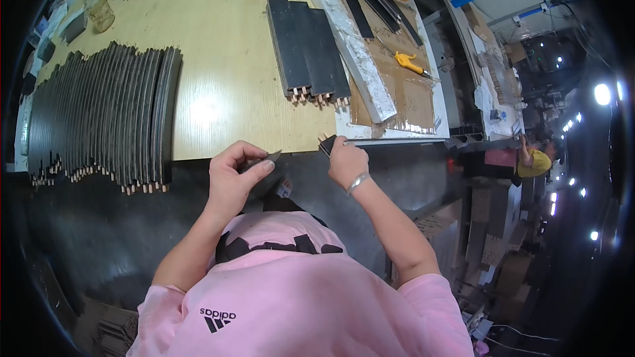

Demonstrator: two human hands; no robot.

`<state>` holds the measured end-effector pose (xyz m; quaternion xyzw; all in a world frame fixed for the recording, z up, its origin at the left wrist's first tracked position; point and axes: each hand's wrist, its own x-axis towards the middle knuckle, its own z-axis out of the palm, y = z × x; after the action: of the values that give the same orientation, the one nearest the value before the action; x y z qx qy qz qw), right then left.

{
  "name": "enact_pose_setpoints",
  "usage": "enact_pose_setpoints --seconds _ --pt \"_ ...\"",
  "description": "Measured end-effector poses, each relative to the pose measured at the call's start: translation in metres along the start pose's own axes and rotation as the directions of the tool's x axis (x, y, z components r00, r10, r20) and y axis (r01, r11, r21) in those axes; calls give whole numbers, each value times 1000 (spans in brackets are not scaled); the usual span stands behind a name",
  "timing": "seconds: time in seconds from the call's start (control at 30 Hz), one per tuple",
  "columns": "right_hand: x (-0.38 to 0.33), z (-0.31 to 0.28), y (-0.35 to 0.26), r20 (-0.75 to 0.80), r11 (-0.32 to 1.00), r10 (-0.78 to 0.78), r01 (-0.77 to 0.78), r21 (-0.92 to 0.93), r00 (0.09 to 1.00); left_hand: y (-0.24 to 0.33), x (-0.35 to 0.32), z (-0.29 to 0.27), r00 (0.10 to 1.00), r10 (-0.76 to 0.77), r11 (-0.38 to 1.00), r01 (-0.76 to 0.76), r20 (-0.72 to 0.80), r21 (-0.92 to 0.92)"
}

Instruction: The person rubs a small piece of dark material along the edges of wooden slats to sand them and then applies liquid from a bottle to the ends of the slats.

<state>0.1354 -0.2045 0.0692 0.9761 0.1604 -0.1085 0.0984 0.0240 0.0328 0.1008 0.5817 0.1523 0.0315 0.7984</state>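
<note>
My left hand is closed, pinching a small thin dark piece with a pointed tip; its kind is unclear. To its right, my right hand grips a short-looking black slat with pale wooden dowels at its end, just off the table's front edge. Most of that slat is hidden by the hand. Beyond the right hand lies a small group of black slats, their dowels facing me. At the left, a long row of black slats stands packed side by side, dowels also toward me.
The pale wood table ends just beyond my hands. A white foam strip borders cardboard carrying a yellow air blow gun. A clear bottle stands far left. Another person is at a distance on the right.
</note>
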Motion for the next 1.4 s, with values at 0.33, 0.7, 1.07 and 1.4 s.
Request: enact_pose_setpoints --seconds 0.33,0.7,1.07,1.4 --pt "-2 -9 6 11 1000 -16 16 21 1000 0 4 -1 999 -14 999 12 50 31" --pt "-43 -49 4 -155 -226 -2 150 963 988 -1 17 2 972 -210 916 232 102 -327" --pt "-64 -73 -23 -190 -584 54 185 790 980 5 8 14 976 -88 976 44 198 215" --pt "-43 -83 -14 -121 -550 354 311 775 928 -9 -1 6 948 -158 973 101 275 210"
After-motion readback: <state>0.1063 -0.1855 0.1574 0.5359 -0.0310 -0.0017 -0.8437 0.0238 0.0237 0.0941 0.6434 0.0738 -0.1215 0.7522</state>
